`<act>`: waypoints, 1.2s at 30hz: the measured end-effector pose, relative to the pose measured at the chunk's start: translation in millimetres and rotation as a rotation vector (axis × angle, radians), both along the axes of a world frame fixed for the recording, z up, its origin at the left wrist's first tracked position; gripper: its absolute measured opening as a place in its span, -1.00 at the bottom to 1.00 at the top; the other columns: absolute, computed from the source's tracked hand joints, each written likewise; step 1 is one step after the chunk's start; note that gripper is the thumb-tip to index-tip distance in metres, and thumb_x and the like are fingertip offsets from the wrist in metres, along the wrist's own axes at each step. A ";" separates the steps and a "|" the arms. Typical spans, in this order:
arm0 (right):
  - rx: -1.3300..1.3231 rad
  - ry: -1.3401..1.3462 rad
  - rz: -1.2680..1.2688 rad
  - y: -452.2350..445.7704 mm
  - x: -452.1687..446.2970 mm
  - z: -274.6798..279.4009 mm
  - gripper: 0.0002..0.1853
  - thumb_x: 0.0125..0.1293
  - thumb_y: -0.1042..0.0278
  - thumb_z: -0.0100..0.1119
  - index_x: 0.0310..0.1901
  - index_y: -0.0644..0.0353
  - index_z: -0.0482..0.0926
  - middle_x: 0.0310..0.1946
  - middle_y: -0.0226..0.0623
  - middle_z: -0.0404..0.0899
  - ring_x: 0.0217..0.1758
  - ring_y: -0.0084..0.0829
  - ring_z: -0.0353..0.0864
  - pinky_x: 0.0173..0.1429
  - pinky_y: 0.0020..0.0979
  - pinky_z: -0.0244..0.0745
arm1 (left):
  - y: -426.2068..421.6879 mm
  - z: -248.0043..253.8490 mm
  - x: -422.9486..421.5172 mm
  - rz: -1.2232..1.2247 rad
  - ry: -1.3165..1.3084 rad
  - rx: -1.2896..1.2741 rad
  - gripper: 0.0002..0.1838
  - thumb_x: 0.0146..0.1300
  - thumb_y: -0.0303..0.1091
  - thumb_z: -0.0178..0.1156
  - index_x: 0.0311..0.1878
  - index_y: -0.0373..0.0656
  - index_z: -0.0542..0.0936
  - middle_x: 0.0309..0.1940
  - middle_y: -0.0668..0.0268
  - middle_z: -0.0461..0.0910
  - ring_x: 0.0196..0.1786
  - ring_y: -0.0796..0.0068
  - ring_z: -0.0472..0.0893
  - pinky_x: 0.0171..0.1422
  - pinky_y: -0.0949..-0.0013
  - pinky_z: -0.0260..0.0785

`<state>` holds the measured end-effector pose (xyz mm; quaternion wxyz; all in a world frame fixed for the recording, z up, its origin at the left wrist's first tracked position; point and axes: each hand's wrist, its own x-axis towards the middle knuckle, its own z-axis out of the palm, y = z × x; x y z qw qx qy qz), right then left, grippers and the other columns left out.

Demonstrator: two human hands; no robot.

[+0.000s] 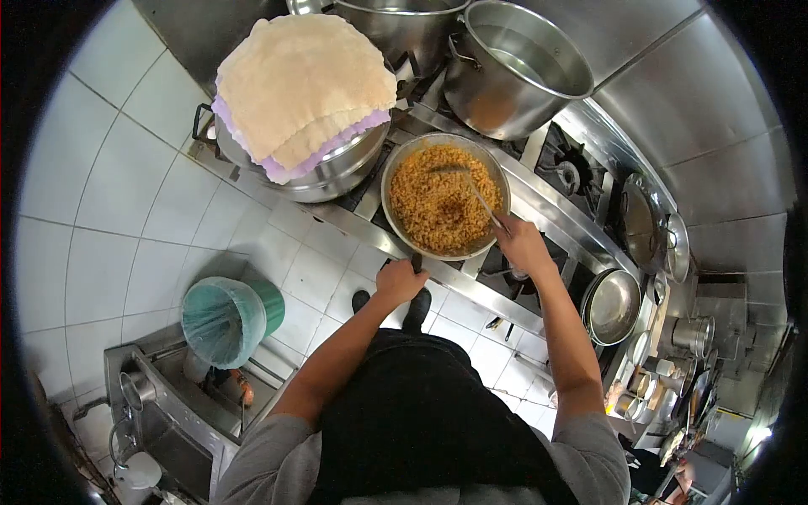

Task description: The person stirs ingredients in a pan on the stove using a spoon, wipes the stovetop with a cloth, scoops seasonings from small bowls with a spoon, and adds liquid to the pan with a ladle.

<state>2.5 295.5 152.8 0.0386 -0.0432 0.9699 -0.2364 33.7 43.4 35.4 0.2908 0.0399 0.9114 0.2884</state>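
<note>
A round pan (387,202) full of orange-brown grainy food (438,202) sits on the stove. My left hand (401,282) is closed round the pan's dark handle (417,262) at the near side. At the pan's right edge, my right hand (519,244) is closed on the handle of a metal spoon (482,202). The spoon's head rests in the food near the pan's middle.
Large pot with liquid (526,76) behind the pan; stacked flat breads (303,80) on a big pot (337,172) at left. Burners (572,172) and stacked pans (613,307) at right. Green bin (269,307) and sink (172,446) lower left. Another person (682,480) at lower right.
</note>
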 end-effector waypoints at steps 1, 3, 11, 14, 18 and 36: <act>-0.001 0.000 0.002 -3.8 -15.1 -11.8 -0.64 0.23 0.33 0.08 0.05 0.21 0.56 -0.35 0.23 0.58 -0.23 0.10 0.63 -0.10 -0.05 0.53 | -0.4 2.1 -0.4 -0.011 -0.003 -0.006 -0.43 0.10 0.08 0.18 -0.30 -0.39 0.64 -0.31 -0.10 0.64 -0.17 -0.06 0.64 -0.04 0.03 0.50; 0.069 0.058 0.049 -15.6 -39.8 -53.5 -0.60 0.21 0.33 0.08 0.10 0.18 0.53 -0.41 0.20 0.59 -0.24 0.09 0.63 -0.12 -0.04 0.54 | -0.8 7.9 -0.2 -0.011 -0.001 -0.014 -0.43 0.10 0.09 0.17 -0.28 -0.39 0.64 -0.29 -0.10 0.64 -0.15 -0.05 0.64 -0.03 0.03 0.50; 0.375 -0.131 0.285 -19.4 27.1 -78.1 -0.42 0.18 0.46 0.01 0.30 0.00 0.35 -0.04 -0.01 0.49 -0.19 -0.06 0.65 -0.20 -0.11 0.60 | -0.7 6.2 -1.2 0.001 -0.017 0.001 -0.39 0.11 0.13 0.17 -0.25 -0.39 0.64 -0.23 -0.09 0.63 -0.11 -0.04 0.63 -0.03 0.02 0.50; 0.421 -0.103 0.289 22.5 37.7 -56.3 -0.44 0.18 0.50 0.01 0.27 0.02 0.40 -0.15 -0.10 0.53 -0.21 -0.07 0.64 -0.22 -0.12 0.60 | -2.6 5.6 -1.0 -0.039 -0.029 -0.003 -0.39 0.11 0.15 0.16 -0.26 -0.38 0.64 -0.23 -0.09 0.63 -0.12 -0.03 0.64 -0.03 0.03 0.50; 0.134 0.004 0.182 46.7 48.9 1.1 -0.53 0.22 0.46 0.07 0.22 0.14 0.46 -0.32 -0.09 0.59 -0.34 -0.24 0.64 -0.27 -0.24 0.54 | -0.8 4.7 -1.2 -0.032 -0.008 -0.008 -0.39 0.12 0.14 0.15 -0.27 -0.38 0.65 -0.25 -0.08 0.64 -0.13 -0.03 0.64 -0.03 0.03 0.50; -0.149 -0.077 -0.003 -2.1 51.7 -66.7 -0.65 0.30 0.37 0.01 0.07 0.32 0.52 -0.30 0.24 0.57 -0.21 0.14 0.61 -0.11 -0.05 0.51 | 0.6 -12.3 -0.4 -0.032 0.075 -0.045 -0.36 0.12 0.16 0.17 -0.30 -0.42 0.64 -0.34 -0.11 0.64 -0.20 -0.06 0.65 -0.06 0.03 0.50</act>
